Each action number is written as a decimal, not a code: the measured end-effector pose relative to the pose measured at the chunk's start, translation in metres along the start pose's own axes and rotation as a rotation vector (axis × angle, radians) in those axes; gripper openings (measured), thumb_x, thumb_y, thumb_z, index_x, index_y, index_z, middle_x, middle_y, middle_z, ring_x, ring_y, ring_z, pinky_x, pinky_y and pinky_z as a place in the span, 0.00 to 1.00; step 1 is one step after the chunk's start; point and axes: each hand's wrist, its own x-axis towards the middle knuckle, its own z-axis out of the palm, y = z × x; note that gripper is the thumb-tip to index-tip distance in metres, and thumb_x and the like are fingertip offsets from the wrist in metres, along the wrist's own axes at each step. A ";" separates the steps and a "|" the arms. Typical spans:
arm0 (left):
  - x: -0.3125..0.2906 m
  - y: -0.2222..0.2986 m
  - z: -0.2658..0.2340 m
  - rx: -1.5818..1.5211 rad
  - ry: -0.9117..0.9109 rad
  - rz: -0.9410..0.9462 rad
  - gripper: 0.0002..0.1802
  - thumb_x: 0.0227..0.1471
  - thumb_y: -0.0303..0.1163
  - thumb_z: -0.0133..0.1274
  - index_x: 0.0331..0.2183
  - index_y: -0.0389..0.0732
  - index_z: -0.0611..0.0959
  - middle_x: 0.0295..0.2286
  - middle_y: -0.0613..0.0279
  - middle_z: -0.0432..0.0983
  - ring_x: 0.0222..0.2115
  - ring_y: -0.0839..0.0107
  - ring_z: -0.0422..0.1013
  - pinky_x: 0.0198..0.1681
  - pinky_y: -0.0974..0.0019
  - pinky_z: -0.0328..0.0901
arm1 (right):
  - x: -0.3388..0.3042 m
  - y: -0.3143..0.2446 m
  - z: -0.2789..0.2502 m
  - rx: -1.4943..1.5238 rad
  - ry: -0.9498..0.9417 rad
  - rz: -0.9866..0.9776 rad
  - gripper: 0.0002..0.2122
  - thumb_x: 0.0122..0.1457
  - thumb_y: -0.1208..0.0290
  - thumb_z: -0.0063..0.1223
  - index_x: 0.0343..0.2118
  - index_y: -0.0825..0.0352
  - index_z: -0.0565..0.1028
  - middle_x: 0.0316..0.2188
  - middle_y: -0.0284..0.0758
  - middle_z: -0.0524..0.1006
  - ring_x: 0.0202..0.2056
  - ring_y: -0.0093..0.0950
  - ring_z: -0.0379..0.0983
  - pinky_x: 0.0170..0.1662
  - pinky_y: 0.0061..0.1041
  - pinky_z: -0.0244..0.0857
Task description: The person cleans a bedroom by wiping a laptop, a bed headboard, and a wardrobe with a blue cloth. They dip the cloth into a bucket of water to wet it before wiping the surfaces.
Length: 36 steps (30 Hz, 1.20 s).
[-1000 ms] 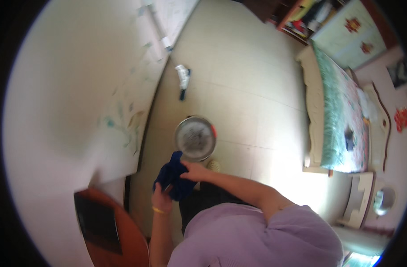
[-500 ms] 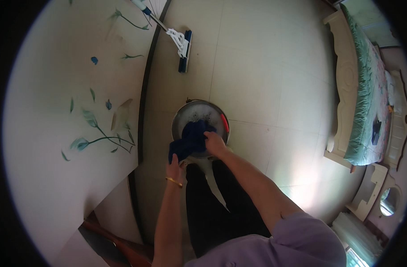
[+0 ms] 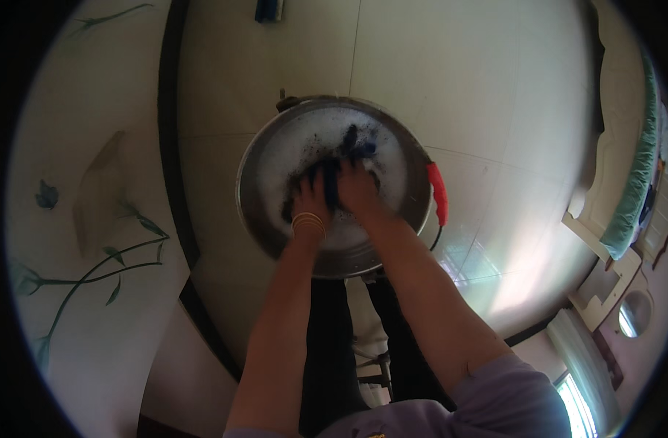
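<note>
A round metal basin (image 3: 248, 164) holds water covered in white suds (image 3: 290, 139). A dark blue cloth (image 3: 332, 184) lies mostly under the suds, with small parts showing. Both my hands are down in the basin on this cloth. My left hand (image 3: 312, 196), with gold bangles at the wrist, grips the cloth from its left side. Close beside it, my right hand (image 3: 358, 188) holds the cloth from the right. Suds and water partly hide the fingertips of both hands.
A red grip (image 3: 438, 193) is on the basin's right rim. Part of a mop head (image 3: 269, 10) shows on the tiled floor (image 3: 465, 87) at the top. A wall with painted flowers (image 3: 86, 281) stands left, and a bed with a green cover (image 3: 632, 201) stands right.
My hands have lowered the blue cloth from above the rim into the suds and come closer together. The view has moved nearer to the basin, and most of the mop has left it.
</note>
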 end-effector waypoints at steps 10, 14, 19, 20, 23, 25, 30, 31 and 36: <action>-0.003 -0.007 -0.039 -1.524 -0.065 -0.688 0.21 0.54 0.45 0.40 0.41 0.40 0.74 0.37 0.57 0.72 0.39 0.64 0.68 0.42 0.62 0.64 | -0.014 -0.023 -0.064 0.707 0.156 0.111 0.25 0.47 0.61 0.42 0.49 0.69 0.64 0.38 0.48 0.71 0.40 0.45 0.67 0.45 0.34 0.61; -0.027 -0.030 -0.052 -2.348 -0.391 -0.117 0.25 0.53 0.51 0.39 0.44 0.42 0.71 0.37 0.61 0.72 0.37 0.67 0.68 0.44 0.65 0.62 | -0.109 -0.069 -0.124 0.724 0.118 -0.280 0.15 0.43 0.62 0.44 0.33 0.64 0.69 0.29 0.47 0.72 0.33 0.44 0.69 0.37 0.37 0.64; -0.058 -0.023 -0.067 -2.471 -0.298 -0.204 0.23 0.53 0.47 0.40 0.45 0.41 0.70 0.37 0.60 0.71 0.37 0.68 0.69 0.44 0.65 0.63 | -0.126 -0.117 -0.160 0.507 0.081 -0.198 0.16 0.46 0.55 0.46 0.28 0.64 0.69 0.28 0.46 0.73 0.33 0.42 0.71 0.35 0.38 0.64; -0.060 -0.020 -0.059 -2.471 -0.238 -0.231 0.23 0.53 0.46 0.41 0.45 0.41 0.70 0.37 0.60 0.71 0.37 0.68 0.69 0.43 0.65 0.63 | -0.104 -0.108 -0.159 0.540 0.137 -0.055 0.16 0.47 0.53 0.45 0.29 0.64 0.70 0.27 0.45 0.74 0.32 0.42 0.71 0.35 0.39 0.65; -0.075 -0.017 -0.072 -1.879 -0.183 -0.289 0.22 0.54 0.39 0.43 0.48 0.38 0.66 0.40 0.58 0.69 0.38 0.66 0.68 0.42 0.66 0.65 | -0.035 -0.040 -0.141 0.462 0.138 0.172 0.15 0.52 0.54 0.41 0.31 0.62 0.71 0.28 0.42 0.75 0.34 0.40 0.72 0.35 0.38 0.65; -0.087 -0.023 -0.076 -1.719 -0.073 -0.475 0.23 0.54 0.38 0.42 0.49 0.36 0.64 0.44 0.55 0.66 0.39 0.62 0.68 0.42 0.63 0.65 | -0.044 -0.030 -0.138 0.382 0.180 0.131 0.11 0.51 0.60 0.44 0.32 0.62 0.71 0.33 0.39 0.74 0.38 0.38 0.70 0.38 0.37 0.64; -0.078 -0.059 -0.004 -1.526 0.357 -0.357 0.20 0.52 0.31 0.44 0.46 0.31 0.67 0.45 0.48 0.64 0.44 0.57 0.64 0.45 0.62 0.62 | -0.077 -0.006 -0.086 0.461 0.548 -0.009 0.11 0.46 0.69 0.49 0.35 0.60 0.70 0.40 0.40 0.68 0.42 0.39 0.66 0.41 0.36 0.63; -0.074 -0.058 0.013 -1.241 0.425 -0.232 0.21 0.50 0.30 0.45 0.46 0.31 0.66 0.46 0.46 0.63 0.45 0.55 0.63 0.46 0.60 0.61 | -0.078 -0.002 -0.072 0.448 0.565 -0.035 0.11 0.45 0.70 0.50 0.35 0.60 0.70 0.40 0.40 0.67 0.43 0.39 0.65 0.42 0.36 0.63; -0.040 -0.019 0.052 -0.269 0.473 0.085 0.24 0.44 0.28 0.47 0.46 0.35 0.68 0.43 0.41 0.65 0.43 0.48 0.64 0.47 0.55 0.59 | -0.038 -0.018 -0.018 0.172 0.108 0.074 0.14 0.45 0.71 0.50 0.38 0.64 0.70 0.43 0.42 0.66 0.48 0.40 0.60 0.46 0.39 0.61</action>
